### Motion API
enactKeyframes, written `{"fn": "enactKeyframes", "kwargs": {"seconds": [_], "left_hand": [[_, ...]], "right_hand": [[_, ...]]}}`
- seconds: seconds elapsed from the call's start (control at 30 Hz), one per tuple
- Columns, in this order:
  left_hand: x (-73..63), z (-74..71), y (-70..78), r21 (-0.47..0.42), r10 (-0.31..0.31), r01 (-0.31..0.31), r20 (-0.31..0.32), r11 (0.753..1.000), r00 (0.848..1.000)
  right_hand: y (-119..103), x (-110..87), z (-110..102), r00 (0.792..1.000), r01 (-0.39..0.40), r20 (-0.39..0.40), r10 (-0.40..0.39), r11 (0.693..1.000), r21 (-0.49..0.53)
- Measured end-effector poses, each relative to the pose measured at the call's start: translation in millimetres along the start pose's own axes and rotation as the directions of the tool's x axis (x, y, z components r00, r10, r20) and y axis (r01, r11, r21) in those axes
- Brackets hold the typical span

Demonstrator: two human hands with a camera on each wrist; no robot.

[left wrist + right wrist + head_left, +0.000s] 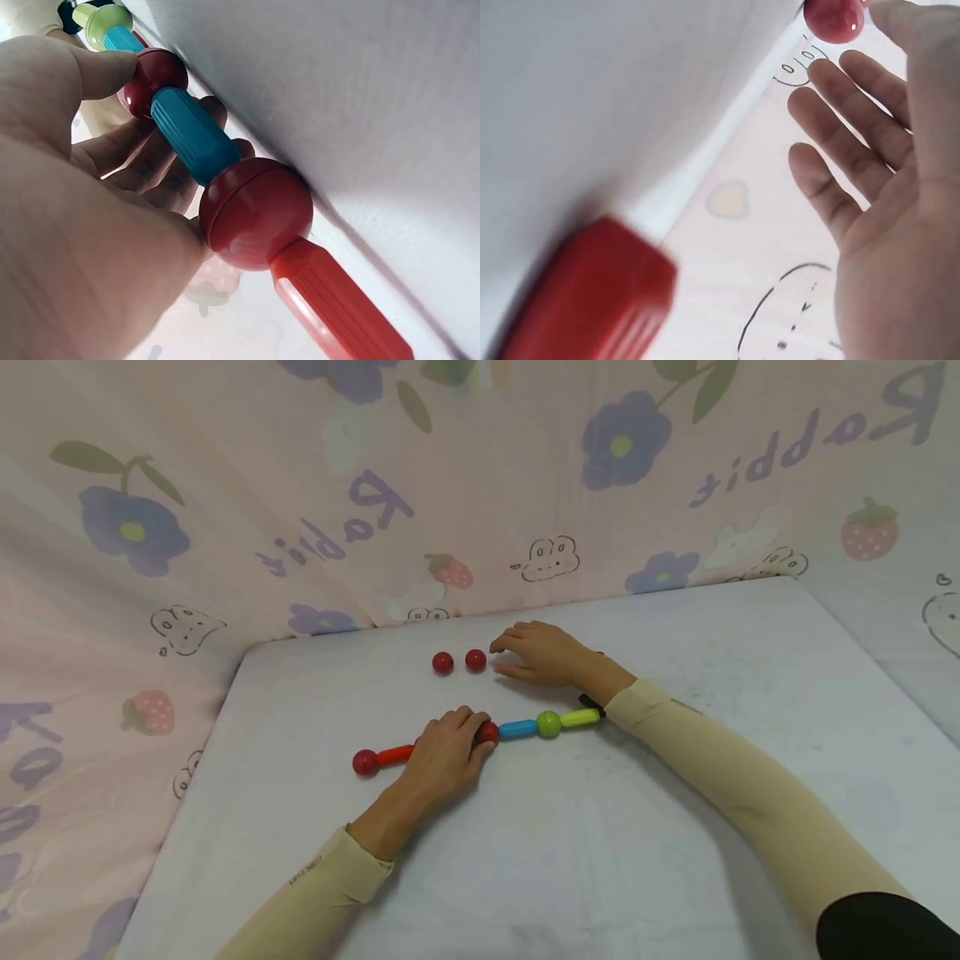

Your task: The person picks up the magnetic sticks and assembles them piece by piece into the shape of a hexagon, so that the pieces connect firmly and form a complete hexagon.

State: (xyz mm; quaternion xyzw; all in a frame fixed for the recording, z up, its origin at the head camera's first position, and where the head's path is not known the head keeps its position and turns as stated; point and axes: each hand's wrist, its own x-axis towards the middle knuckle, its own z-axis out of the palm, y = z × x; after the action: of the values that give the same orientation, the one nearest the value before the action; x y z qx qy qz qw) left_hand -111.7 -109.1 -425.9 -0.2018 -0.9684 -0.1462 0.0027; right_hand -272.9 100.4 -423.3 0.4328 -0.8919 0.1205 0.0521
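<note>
A chain of toy balls and rods lies across the table. From the left it has a red ball [365, 763], a red rod [395, 754], another red ball [256, 214], a blue rod [195, 136], a red ball [487, 732], a second blue rod [517, 729], a green ball [549, 723] and a yellow-green rod [580, 717]. My left hand [448, 752] holds the chain's middle, thumb at a red ball and fingers behind the blue rod. Farther back, my right hand [546, 656] has spread, slightly bent fingers beside a loose red ball [476, 661], holding nothing.
Another loose red ball [442, 662] sits left of the first near the back of the white table [600, 860]. A red rod [592, 292] shows close up in the right wrist view, mostly hidden by the right wrist in the head view. A patterned curtain [480, 485] hangs behind.
</note>
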Motion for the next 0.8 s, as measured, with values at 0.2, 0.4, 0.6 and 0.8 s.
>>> {"fn": "enactKeyframes", "kwargs": {"seconds": [0.2,0.4,0.6,0.8], "left_hand": [[-0.9,0.5,-1.3,0.002,0.011,-0.011,-0.007,1.000,1.000],[-1.0,1.0,-2.4,-0.004,0.018,-0.018,-0.021,1.000,1.000],[0.1,1.0,-2.7,-0.005,0.023,-0.023,-0.021,1.000,1.000],[0.2,0.7,-2.5,-0.013,0.022,-0.022,-0.024,1.000,0.999]], "right_hand": [[-5,14.8,3,1.000,-0.013,0.023,0.012,0.999,0.033],[-10,26.1,5,0.999,0.001,0.048,-0.003,0.999,0.043],[-13,33.4,7,0.998,0.008,0.059,-0.010,1.000,0.024],[-13,37.1,9,0.998,0.018,0.066,-0.019,1.000,0.008]]}}
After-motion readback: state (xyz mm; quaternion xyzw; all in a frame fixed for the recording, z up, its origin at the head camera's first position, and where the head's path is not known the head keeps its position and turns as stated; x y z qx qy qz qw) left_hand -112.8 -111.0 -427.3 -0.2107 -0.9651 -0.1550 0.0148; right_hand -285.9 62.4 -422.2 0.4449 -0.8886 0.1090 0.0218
